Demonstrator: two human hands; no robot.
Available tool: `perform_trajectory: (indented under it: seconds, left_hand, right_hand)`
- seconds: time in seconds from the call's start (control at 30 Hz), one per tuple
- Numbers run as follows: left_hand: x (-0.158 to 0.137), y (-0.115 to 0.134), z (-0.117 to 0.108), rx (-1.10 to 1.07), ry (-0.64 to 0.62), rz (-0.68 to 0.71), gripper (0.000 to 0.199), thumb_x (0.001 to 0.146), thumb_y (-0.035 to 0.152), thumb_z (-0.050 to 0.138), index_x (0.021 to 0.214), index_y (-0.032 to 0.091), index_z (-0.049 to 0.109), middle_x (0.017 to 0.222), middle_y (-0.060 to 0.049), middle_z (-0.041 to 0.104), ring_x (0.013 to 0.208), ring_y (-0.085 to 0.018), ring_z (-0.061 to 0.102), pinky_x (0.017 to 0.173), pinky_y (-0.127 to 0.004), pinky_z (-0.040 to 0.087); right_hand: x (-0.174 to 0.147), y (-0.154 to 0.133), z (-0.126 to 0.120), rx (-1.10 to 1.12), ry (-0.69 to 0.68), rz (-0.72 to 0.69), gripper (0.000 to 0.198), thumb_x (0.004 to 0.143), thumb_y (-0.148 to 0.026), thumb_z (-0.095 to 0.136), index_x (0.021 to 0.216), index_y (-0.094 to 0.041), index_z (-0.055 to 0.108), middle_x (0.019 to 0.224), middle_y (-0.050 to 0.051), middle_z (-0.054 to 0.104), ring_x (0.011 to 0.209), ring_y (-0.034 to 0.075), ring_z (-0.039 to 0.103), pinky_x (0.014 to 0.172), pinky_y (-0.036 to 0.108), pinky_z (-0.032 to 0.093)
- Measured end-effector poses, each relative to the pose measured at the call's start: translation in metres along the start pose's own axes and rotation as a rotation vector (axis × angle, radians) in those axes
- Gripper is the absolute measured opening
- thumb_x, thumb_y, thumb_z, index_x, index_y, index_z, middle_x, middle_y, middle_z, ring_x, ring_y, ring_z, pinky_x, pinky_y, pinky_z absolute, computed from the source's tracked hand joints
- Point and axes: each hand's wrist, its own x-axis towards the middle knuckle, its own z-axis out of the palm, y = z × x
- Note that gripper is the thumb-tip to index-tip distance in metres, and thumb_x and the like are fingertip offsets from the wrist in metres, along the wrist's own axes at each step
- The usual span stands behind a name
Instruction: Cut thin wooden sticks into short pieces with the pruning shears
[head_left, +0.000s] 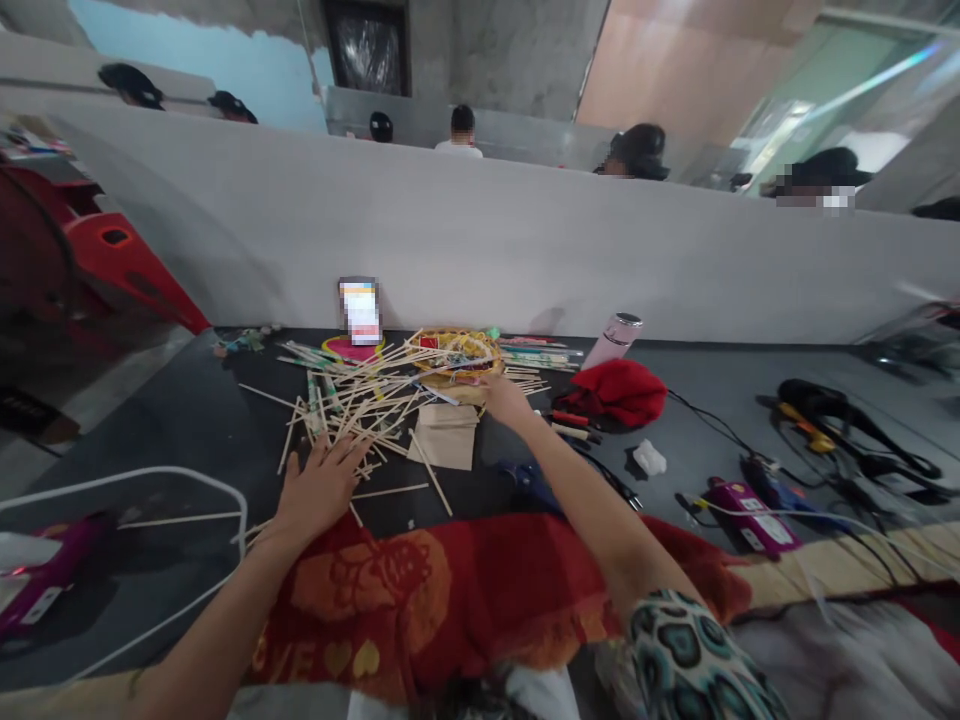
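My left hand (pixel 322 480) lies palm down with its fingers spread over the near edge of a loose heap of thin wooden sticks (pixel 360 412). At the front right rim of a small round woven basket (pixel 491 352), my right hand (pixel 504 398) has its fingers closed; their tips are partly hidden. Yellow and red bits, blurred in detail, fill the basket. Brown paper pieces (pixel 446 450) lie between my hands, with a stick across their left edge. Some green-patterned strips (pixel 313 400) are mixed in among the sticks.
Behind the heap a phone (pixel 360 312) leans upright by the white partition (pixel 480 240). On the right are a pink flask (pixel 611 342), a red cloth (pixel 621 392), a crumpled white tissue (pixel 649 458) and cables with a purple power strip (pixel 754 515). A red patterned cloth (pixel 450 590) covers the near edge.
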Motion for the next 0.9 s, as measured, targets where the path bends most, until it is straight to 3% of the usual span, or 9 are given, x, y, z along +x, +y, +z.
perform_trajectory:
  seconds: [0.13, 0.23, 0.3, 0.47, 0.57, 0.67, 0.77, 0.9]
  left_hand:
    - [0.003, 0.006, -0.006, 0.005, -0.010, -0.041, 0.051, 0.091, 0.037, 0.042, 0.142, 0.040, 0.038, 0.150, -0.004, 0.038, 0.140, -0.039, 0.022, 0.099, -0.073, 0.020]
    - [0.011, 0.017, -0.019, 0.014, 0.028, -0.064, 0.044, 0.088, 0.045, 0.047, 0.131, 0.037, 0.053, 0.147, -0.010, 0.039, 0.134, -0.039, 0.032, 0.099, -0.071, 0.024]
    - [0.022, 0.028, -0.031, 0.003, 0.092, -0.073, 0.045, 0.086, 0.047, 0.049, 0.129, 0.032, 0.055, 0.146, -0.012, 0.039, 0.132, -0.038, 0.035, 0.101, -0.064, 0.028]
    - [0.068, 0.057, -0.050, -0.071, 0.320, -0.026, 0.064, 0.085, 0.042, 0.053, 0.143, 0.023, 0.035, 0.149, -0.016, 0.031, 0.135, -0.035, 0.032, 0.107, -0.049, 0.031]
    - [0.107, 0.069, -0.055, -0.123, 0.422, -0.032, 0.072, 0.086, 0.042, 0.054, 0.148, 0.022, 0.024, 0.151, -0.017, 0.026, 0.137, -0.036, 0.028, 0.107, -0.049, 0.030]
    - [0.145, 0.071, -0.056, -0.158, 0.448, -0.085, 0.069, 0.087, 0.042, 0.053, 0.148, 0.028, 0.024, 0.153, -0.017, 0.024, 0.136, -0.039, 0.030, 0.104, -0.053, 0.031]
    - [0.175, 0.064, -0.055, -0.198, 0.401, -0.090, 0.057, 0.090, 0.043, 0.047, 0.144, 0.032, 0.033, 0.144, -0.015, 0.042, 0.127, -0.037, 0.043, 0.099, -0.055, 0.035]
    - [0.194, 0.052, -0.051, -0.225, 0.371, -0.025, 0.036, 0.093, 0.035, 0.041, 0.124, 0.028, 0.057, 0.116, -0.009, 0.066, 0.105, -0.028, 0.059, 0.093, -0.043, 0.042]
  right_hand:
    - [0.020, 0.041, -0.010, -0.048, 0.098, 0.052, 0.043, 0.091, -0.014, 0.038, 0.134, -0.010, 0.041, 0.132, 0.018, 0.049, 0.121, 0.026, 0.043, 0.102, 0.038, 0.031]
    - [0.034, 0.043, -0.007, -0.078, 0.108, 0.016, 0.041, 0.091, -0.020, 0.045, 0.132, -0.014, 0.044, 0.134, 0.015, 0.047, 0.126, 0.026, 0.036, 0.106, 0.041, 0.026]
    - [0.042, 0.039, -0.003, -0.097, 0.099, -0.006, 0.040, 0.089, -0.024, 0.051, 0.129, -0.016, 0.047, 0.133, 0.014, 0.047, 0.126, 0.027, 0.035, 0.106, 0.041, 0.028]
    - [0.052, 0.038, 0.006, -0.144, 0.096, 0.001, 0.043, 0.089, -0.030, 0.056, 0.127, -0.018, 0.044, 0.129, 0.015, 0.049, 0.120, 0.028, 0.042, 0.096, 0.039, 0.039]
    - [0.052, 0.042, 0.007, -0.174, 0.095, 0.002, 0.032, 0.093, -0.029, 0.050, 0.123, -0.020, 0.046, 0.126, 0.014, 0.051, 0.113, 0.026, 0.050, 0.091, 0.036, 0.042]
    - [0.054, 0.047, 0.007, -0.200, 0.097, -0.012, 0.025, 0.095, -0.026, 0.045, 0.119, -0.021, 0.050, 0.124, 0.014, 0.052, 0.111, 0.025, 0.052, 0.092, 0.035, 0.042]
    - [0.061, 0.053, 0.005, -0.206, 0.109, -0.016, 0.025, 0.096, -0.026, 0.043, 0.119, -0.021, 0.050, 0.125, 0.013, 0.051, 0.113, 0.024, 0.051, 0.093, 0.033, 0.041]
    - [0.078, 0.059, 0.007, -0.191, 0.119, 0.004, 0.029, 0.096, -0.028, 0.043, 0.123, -0.019, 0.047, 0.128, 0.014, 0.048, 0.112, 0.024, 0.051, 0.093, 0.033, 0.042]
